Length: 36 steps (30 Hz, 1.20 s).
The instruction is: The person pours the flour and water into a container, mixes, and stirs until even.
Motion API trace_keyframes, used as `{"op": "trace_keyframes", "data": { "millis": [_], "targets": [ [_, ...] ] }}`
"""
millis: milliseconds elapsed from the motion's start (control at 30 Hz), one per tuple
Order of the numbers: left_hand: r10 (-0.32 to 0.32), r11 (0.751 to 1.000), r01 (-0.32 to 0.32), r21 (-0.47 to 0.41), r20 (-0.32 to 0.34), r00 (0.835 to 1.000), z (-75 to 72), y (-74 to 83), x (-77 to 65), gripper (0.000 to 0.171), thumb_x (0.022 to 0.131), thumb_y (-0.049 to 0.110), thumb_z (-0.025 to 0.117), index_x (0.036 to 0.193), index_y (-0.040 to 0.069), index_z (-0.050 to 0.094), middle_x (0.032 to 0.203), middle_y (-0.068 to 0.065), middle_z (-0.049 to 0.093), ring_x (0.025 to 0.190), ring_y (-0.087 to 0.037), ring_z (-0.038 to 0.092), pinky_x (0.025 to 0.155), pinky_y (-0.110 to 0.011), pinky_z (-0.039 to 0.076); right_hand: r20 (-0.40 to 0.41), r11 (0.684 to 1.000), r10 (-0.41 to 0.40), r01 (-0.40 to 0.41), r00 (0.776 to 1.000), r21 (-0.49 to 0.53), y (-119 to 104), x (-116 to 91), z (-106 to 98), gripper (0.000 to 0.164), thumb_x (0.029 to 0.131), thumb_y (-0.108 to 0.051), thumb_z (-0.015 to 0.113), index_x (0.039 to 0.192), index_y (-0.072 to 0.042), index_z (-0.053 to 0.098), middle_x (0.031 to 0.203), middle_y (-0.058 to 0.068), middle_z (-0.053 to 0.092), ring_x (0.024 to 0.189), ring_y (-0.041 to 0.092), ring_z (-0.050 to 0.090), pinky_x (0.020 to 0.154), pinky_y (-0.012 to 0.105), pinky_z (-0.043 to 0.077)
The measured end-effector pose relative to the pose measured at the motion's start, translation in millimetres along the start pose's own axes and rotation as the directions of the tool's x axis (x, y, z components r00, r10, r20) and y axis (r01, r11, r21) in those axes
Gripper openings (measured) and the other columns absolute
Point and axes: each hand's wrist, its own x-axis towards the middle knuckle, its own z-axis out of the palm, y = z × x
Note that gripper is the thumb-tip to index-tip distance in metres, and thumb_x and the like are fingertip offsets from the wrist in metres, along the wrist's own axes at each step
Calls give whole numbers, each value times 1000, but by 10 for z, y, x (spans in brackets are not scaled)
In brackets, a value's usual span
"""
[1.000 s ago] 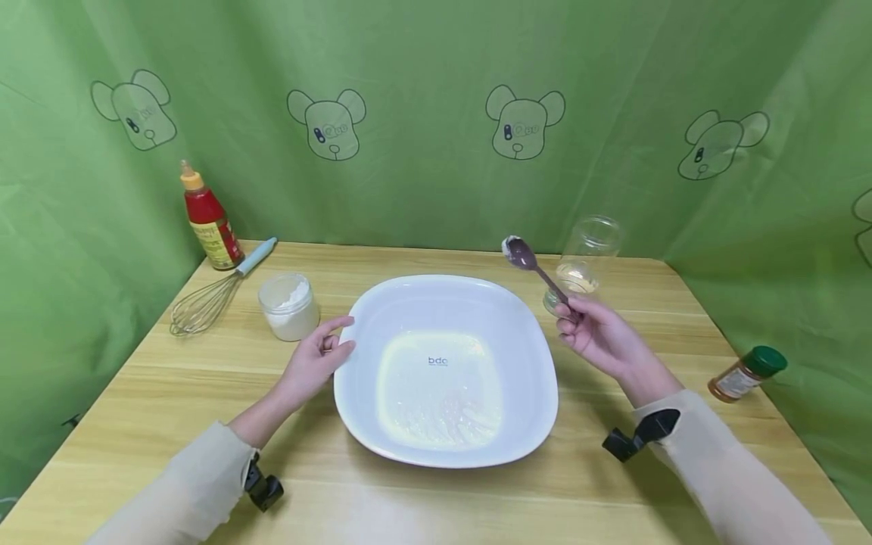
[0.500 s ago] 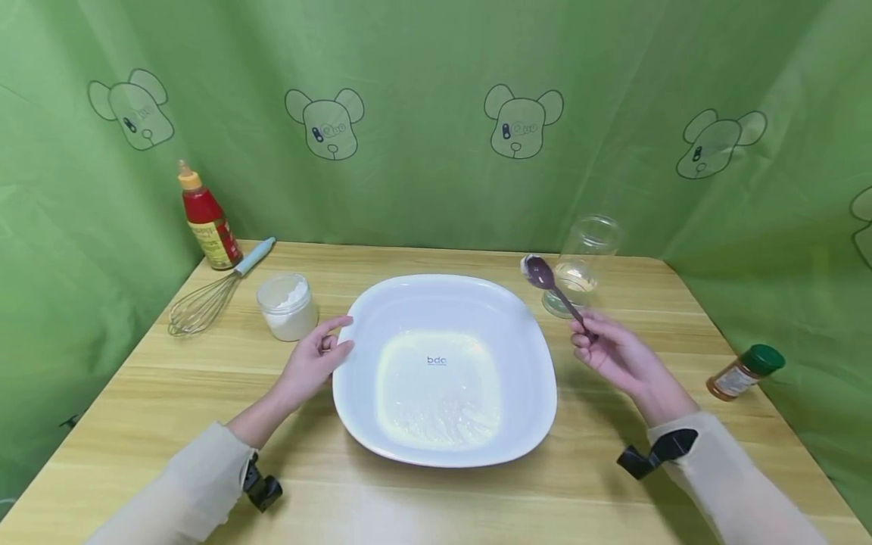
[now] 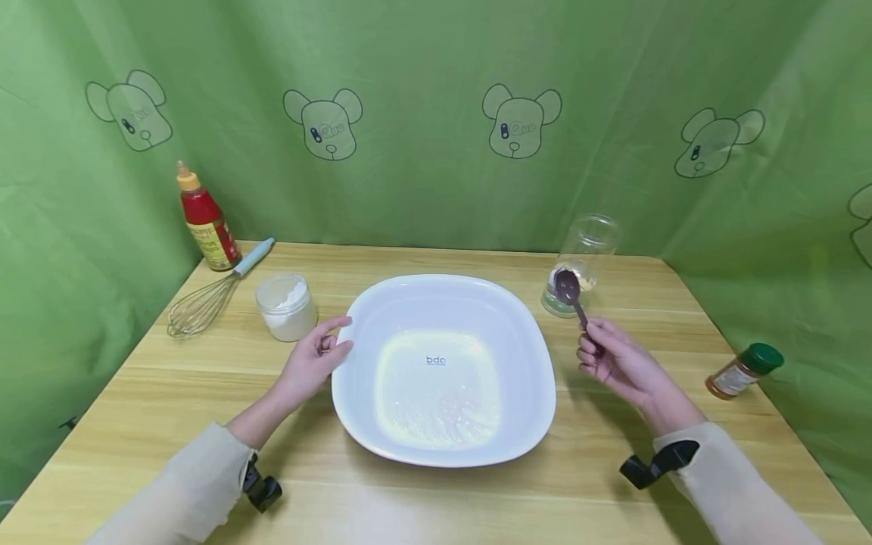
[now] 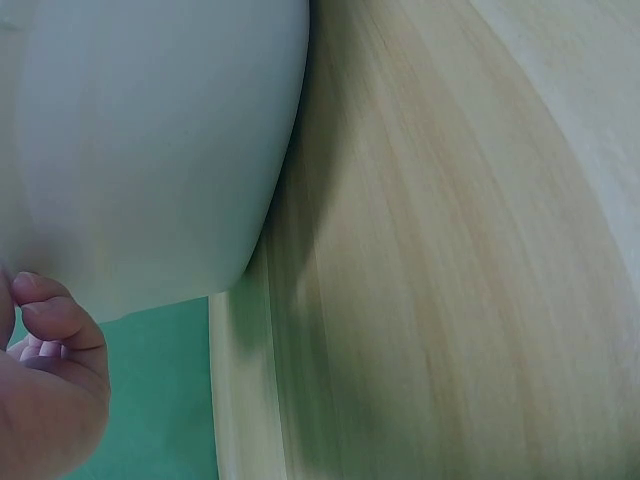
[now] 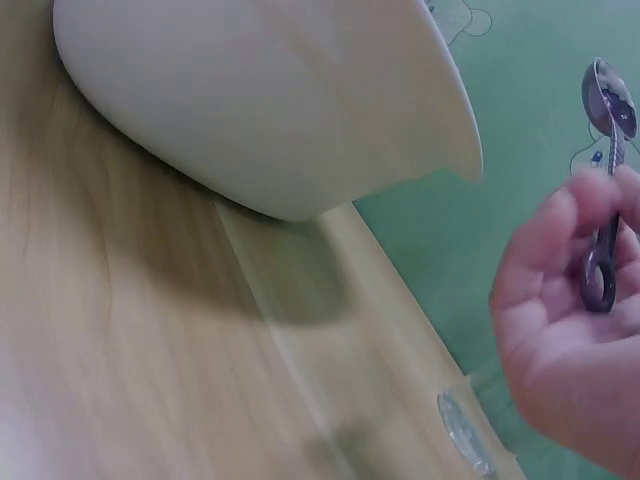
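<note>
A large white basin (image 3: pixel 443 306) stands mid-table, with some wet, shiny liquid on its bottom. At its left rim, my left hand (image 3: pixel 315 359) grips the edge between thumb and fingers; the left wrist view has this hand (image 4: pixel 55 385) against the basin's outer wall (image 4: pixel 160 150). To the right of the basin, my right hand (image 3: pixel 623 363) holds a dark purple spoon (image 3: pixel 567 288) by its handle, bowl pointing away. White residue clings to the bowl, plain in the right wrist view of the spoon (image 5: pixel 608 100). Behind the spoon stands a tall clear glass jar (image 3: pixel 591 236), partly covered by it.
A small jar of white powder (image 3: pixel 289 309) stands left of the basin. Farther left lie a whisk (image 3: pixel 204 304) and an upright red sauce bottle (image 3: pixel 207 227). A green-capped spice jar (image 3: pixel 742 371) is at the right edge. Green curtain (image 3: pixel 422 197) surrounds the table.
My right hand has moved right and slightly toward me, carrying the spoon from beside the glass jar to in front of it; the spoon has turned more upright. My left hand stays at the basin rim.
</note>
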Motion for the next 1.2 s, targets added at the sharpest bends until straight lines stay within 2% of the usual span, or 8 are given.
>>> {"op": "trace_keyframes", "data": {
  "millis": [133,267,367,567,733,900,1067,1200],
  "targets": [
    [-1,1000,1,-7,2,1000,1,3,0,43,92,7,56,132,0,43,67,-4,40,47,-8,36,42,-18,31,-105,999,13,-18,994,-46,8,-48,-23,32,101,-5,29,99,-5,60,91,5,58,83,15,54,74,27,47],
    [10,1000,-10,-4,1,1000,-3,-9,3,43,91,7,56,132,0,43,67,-4,40,47,-8,36,41,-18,31,-104,997,13,-20,994,-72,10,-81,-61,31,100,-4,30,100,-7,62,90,3,57,85,15,53,77,28,45],
    [15,1000,-15,2,-3,1000,-7,-20,7,43,91,7,55,132,0,43,67,-4,41,47,-8,36,41,-18,31,-101,991,9,-22,995,-134,10,-101,-83,31,101,-5,29,102,-10,59,89,2,59,85,16,55,77,29,44],
    [17,1000,-17,15,-9,1000,-7,-36,8,42,91,7,55,131,2,44,67,-4,41,47,-8,36,42,-18,31,-196,954,29,-86,980,-287,4,-136,-98,21,100,-8,35,98,-12,56,93,2,66,86,15,59,78,28,45],
    [10,1000,-10,11,-5,1000,-8,-46,15,42,91,7,55,131,1,44,66,-4,41,47,-8,36,42,-18,32,-257,925,60,-151,965,-349,-2,-154,-150,16,99,-10,39,93,-12,54,98,2,66,88,14,60,77,28,46],
    [8,1000,-8,3,4,1000,-4,-11,8,42,92,6,55,132,-1,43,66,-4,41,47,-8,36,42,-18,32,-295,898,89,-205,951,-390,-8,-192,-233,15,98,-8,42,93,-10,56,83,-2,58,71,11,51,65,23,43],
    [-1,1000,1,-8,13,1000,-3,24,-6,44,92,5,55,133,-2,41,66,-4,41,47,-8,37,42,-19,32,-298,849,153,-280,942,-448,-37,-229,-324,16,97,-8,44,89,-9,57,71,-3,49,60,8,42,54,21,37],
    [9,1000,-9,1,3,1000,-9,-19,8,44,92,7,56,133,0,42,67,-4,42,47,-8,37,41,-19,32,-319,771,205,-353,925,-530,-61,-254,-410,15,97,-12,46,86,-8,56,68,-4,47,55,6,41,50,19,36]
  ]
}}
